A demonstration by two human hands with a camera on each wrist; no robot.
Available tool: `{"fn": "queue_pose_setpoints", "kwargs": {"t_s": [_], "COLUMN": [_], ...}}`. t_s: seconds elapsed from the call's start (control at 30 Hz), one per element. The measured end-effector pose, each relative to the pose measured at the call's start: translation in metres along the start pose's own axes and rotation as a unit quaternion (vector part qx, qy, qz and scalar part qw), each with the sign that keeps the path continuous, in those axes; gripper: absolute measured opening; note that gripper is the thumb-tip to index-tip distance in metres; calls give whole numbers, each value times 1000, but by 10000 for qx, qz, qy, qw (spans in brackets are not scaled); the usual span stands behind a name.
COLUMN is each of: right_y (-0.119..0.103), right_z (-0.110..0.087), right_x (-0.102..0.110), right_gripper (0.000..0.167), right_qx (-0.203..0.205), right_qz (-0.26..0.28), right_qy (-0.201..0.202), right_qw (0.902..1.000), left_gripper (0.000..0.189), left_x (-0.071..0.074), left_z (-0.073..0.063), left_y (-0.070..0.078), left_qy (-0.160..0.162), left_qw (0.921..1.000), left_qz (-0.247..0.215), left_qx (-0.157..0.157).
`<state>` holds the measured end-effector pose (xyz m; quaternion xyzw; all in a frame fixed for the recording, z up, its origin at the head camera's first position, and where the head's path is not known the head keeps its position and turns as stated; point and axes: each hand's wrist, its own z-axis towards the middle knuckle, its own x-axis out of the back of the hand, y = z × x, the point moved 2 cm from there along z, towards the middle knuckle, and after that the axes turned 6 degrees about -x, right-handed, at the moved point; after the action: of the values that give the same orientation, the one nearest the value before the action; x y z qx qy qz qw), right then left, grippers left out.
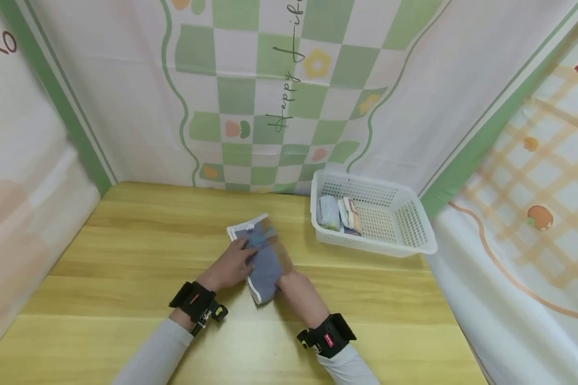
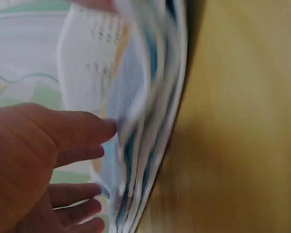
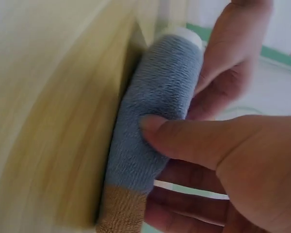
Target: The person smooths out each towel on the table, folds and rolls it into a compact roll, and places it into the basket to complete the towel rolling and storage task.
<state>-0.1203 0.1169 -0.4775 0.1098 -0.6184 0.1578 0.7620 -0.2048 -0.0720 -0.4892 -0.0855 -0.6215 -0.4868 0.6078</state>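
Observation:
A folded towel (image 1: 268, 267), blue-grey with a brown band and white edging, lies at a slant on the wooden table. My left hand (image 1: 229, 263) rests on its left part, the fingers fairly straight on the upper face. In the left wrist view the thumb (image 2: 82, 128) touches the towel's stacked white-edged layers (image 2: 140, 145), which are blurred and slightly parted. At the near right edge, my right hand (image 1: 299, 294) holds the towel. The right wrist view shows its thumb (image 3: 184, 141) against the rounded fold (image 3: 155, 97), the fingers partly hidden behind.
A white perforated basket (image 1: 400, 247) stands at the back right of the table (image 1: 139, 256), with several folded cloths (image 1: 329, 213) in its left end. Printed curtains (image 1: 289, 96) hang behind the table and at both sides.

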Motion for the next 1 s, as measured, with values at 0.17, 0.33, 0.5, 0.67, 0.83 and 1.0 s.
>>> {"fn": "queue_pose_setpoints", "kwargs": {"t_s": [0.17, 0.33, 0.5, 0.67, 0.83, 1.0], "right_y": [-5, -2, -1, -3, -2, -5], "right_z": [10, 16, 18, 12, 1, -2], "right_x": [-4, -11, -20, -23, -7, 0], "right_gripper": [11, 12, 40, 15, 10, 13], "right_qx": [119, -66, -152, -136, -315, -5], "right_qz": [-552, 9, 1210, 1867, 1603, 1493], "right_qy": [-62, -483, -656, -642, -194, -262], "right_qw": [9984, 9988, 9904, 9802, 9864, 9884], "left_gripper": [21, 15, 19, 15, 18, 14], "left_x": [1, -4, -12, -18, -19, -17], "left_z": [-15, -27, -32, -37, -36, -30], "left_y": [17, 29, 30, 26, 25, 26], "left_qy": [176, 126, 312, 383, 490, 517], "left_qw": [9969, 9945, 9969, 9969, 9976, 9973], "left_qz": [-750, -954, -619, -627, -479, -465], "left_qx": [-170, -410, -380, -270, -69, 224]}}
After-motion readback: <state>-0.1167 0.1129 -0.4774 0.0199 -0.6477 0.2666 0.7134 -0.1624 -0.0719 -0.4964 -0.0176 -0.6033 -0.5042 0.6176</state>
